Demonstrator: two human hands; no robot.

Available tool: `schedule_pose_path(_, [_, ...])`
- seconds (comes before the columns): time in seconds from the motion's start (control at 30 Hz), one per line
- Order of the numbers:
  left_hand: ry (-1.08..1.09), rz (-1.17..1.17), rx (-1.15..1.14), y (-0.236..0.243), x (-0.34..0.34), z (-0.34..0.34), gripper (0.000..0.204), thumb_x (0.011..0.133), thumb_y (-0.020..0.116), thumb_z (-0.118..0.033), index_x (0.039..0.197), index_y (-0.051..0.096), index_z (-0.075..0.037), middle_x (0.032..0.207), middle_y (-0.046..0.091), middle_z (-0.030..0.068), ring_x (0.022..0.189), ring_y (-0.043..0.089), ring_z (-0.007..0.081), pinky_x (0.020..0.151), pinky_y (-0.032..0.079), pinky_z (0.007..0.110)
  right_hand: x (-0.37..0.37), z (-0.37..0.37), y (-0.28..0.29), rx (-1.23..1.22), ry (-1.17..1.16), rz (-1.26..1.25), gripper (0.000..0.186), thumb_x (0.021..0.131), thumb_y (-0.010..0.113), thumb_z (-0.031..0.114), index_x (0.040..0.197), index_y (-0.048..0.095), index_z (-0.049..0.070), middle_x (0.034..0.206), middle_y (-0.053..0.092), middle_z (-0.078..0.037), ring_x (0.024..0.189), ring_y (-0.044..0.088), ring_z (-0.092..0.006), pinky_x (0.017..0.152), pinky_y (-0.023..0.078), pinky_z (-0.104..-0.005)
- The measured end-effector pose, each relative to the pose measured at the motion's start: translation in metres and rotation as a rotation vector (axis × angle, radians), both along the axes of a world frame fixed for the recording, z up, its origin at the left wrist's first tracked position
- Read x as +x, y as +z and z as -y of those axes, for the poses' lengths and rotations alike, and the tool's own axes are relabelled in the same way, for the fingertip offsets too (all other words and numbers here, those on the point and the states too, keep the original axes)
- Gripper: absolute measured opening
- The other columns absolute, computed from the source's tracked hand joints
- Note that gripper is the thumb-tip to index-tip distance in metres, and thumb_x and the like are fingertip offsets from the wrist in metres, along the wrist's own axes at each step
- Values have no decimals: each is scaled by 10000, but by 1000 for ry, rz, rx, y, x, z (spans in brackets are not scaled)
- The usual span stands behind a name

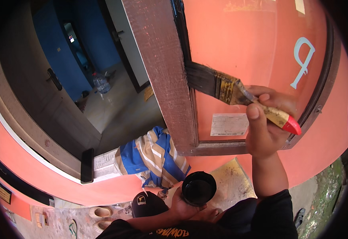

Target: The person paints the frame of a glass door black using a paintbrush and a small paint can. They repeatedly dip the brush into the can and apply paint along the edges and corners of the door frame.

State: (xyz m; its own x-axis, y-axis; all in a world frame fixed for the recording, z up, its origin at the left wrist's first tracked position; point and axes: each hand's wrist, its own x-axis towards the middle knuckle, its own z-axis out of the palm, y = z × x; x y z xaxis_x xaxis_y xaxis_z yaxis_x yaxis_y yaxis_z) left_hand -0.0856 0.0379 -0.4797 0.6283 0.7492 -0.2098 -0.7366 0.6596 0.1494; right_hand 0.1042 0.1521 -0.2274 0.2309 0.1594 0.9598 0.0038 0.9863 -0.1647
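My right hand (pixel 271 119) is closed round the pale handle of a wide paintbrush (pixel 227 88), whose handle end is red. The brush's dark bristles press against the inner edge of a brown wooden window frame (pixel 160 67), beside the glass pane (pixel 237 51). Dark stains cover the brush's ferrule. Low in front of me, my left hand (pixel 182 207) grips a small black cup (pixel 199 188) from its left side and below. Dark liquid, seemingly paint, lies in the cup.
A striped blue and tan cloth (pixel 154 157) hangs over the window sill, near a black phone (pixel 87 165). A paper label (pixel 229 124) sticks to the pane. Indoors are a brown door (pixel 42 91) and a water jug (pixel 101 83). Sandals (pixel 100 212) lie on the ground lower left.
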Motion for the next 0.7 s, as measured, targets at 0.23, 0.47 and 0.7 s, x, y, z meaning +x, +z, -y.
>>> schedule_pose_path(0.23, [-7, -12, -8, -4, 0, -1, 797, 840, 391, -674, 1438, 398, -147, 1485, 393, 142, 1277, 469, 368, 834, 515, 472, 20, 11, -33, -127, -89, 238, 197, 799, 688, -41, 945, 564, 8, 814, 643, -149, 767, 680, -257, 646, 533, -341])
schedule_pose_path(0.47, [-21, 2, -77, 4, 3, 2, 745, 833, 425, -670, 1391, 460, -178, 1442, 443, 116, 1239, 493, 347, 843, 475, 488, 9, 6, -9, 21, -140, 99, 190, 824, 685, -4, 945, 540, 16, 877, 635, -162, 799, 668, -267, 669, 526, -341])
schedule_pose_path(0.7, [-17, -33, -28, 4, 3, 2, 751, 847, 384, -690, 1411, 444, -197, 1488, 398, 131, 1262, 481, 363, 811, 516, 447, 17, 10, -43, -82, -221, 288, 154, 781, 726, 2, 851, 592, 32, 779, 615, -91, 740, 690, -288, 576, 528, -346])
